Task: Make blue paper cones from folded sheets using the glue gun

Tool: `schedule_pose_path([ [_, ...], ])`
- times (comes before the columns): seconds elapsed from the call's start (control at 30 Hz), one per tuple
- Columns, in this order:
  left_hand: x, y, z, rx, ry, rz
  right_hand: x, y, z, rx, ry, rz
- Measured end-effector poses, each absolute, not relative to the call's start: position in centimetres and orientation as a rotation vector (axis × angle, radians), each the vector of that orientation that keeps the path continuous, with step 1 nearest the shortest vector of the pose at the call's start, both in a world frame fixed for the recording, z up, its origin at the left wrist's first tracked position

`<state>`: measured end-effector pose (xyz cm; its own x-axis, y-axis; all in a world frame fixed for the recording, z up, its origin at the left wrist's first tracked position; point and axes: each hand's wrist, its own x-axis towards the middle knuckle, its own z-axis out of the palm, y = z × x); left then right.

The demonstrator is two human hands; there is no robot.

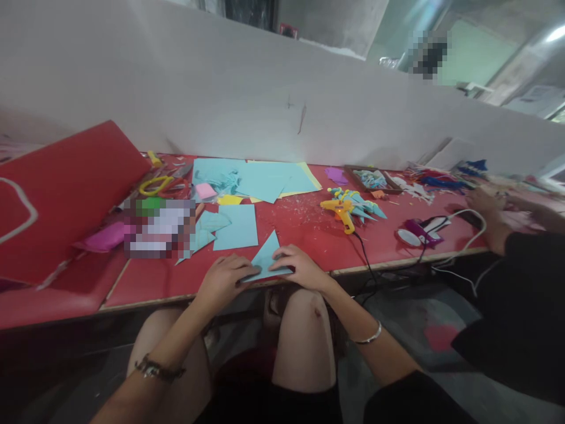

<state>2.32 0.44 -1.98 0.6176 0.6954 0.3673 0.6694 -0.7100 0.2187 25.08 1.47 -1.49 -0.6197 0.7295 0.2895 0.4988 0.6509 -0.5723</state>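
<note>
**Blue paper (266, 259) could slip at the worktop's (168, 284) edge**

From my end, the folded blue paper lies at the near edge, under both hands. The left hand (227, 277) presses the left corner, fingers close together; the right hand (301, 268) rests on the right side, fingers slightly parted. I cannot tell whether either one pinches from beneath. I'd worry about uneven pressure: the layers could slide and the crease turn crooked. So near the edge, the paper could also bend over it. The glue gun (342, 209) sits well apart, but its cord (362, 248) hangs down, and a snag could drag it off.
</note>
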Motion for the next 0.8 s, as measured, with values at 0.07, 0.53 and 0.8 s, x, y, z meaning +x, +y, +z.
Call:
schedule_pose_path([
  [0.07, 2.3, 0.3, -2.0, 2.777, 1.182, 0.679, 25.2, 1.4, -1.5, -0.968, -2.353, 0.617],
  [0.53, 3.6, 0.4, -1.1, 2.443, 1.566, 0.590, 23.4, 1.8, -1.8, -1.301, -2.038, 0.594],
  [0.8, 3.2, 0.4, -0.9, 2.462, 1.734, 0.428, 23.2, 1.8, -1.9, -1.342, -2.082, 0.512],
])
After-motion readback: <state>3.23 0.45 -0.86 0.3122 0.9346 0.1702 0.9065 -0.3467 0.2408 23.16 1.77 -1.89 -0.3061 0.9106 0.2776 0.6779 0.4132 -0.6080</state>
